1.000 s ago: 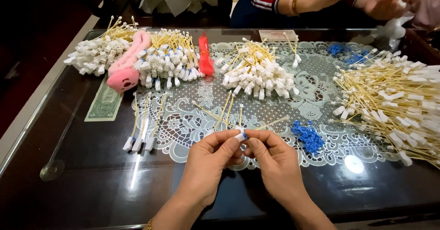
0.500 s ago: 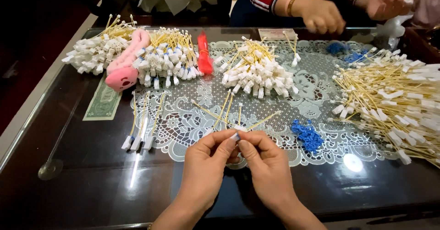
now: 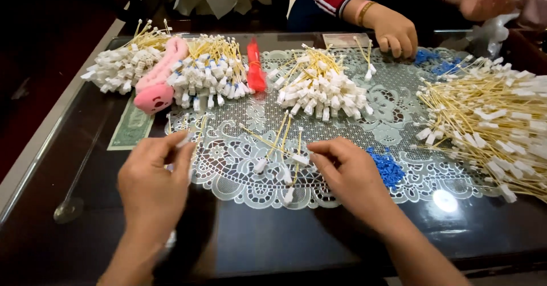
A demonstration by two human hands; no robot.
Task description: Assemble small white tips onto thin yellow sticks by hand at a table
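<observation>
My left hand (image 3: 154, 177) is blurred over the lace mat's left edge, thumb and forefinger pinched on a small white-tipped stick (image 3: 184, 142). My right hand (image 3: 347, 175) rests on the lace mat (image 3: 239, 177), its fingertips closed on the white plug of a loose yellow stick (image 3: 299, 159). A few more loose sticks (image 3: 273, 146) lie fanned between my hands. A small heap of blue pieces (image 3: 387, 169) sits just right of my right hand.
Piles of white-tipped sticks lie at the right (image 3: 496, 120), the middle (image 3: 322, 86) and the far left (image 3: 205, 72). A pink plush item (image 3: 156, 89), a red item (image 3: 255, 72) and a banknote (image 3: 132, 126) lie nearby. Another person's hands (image 3: 393, 32) work across the table.
My hands, joined over one stick at the mat's front, have parted. The left has swung left with the stick. The right has moved onto the loose sticks.
</observation>
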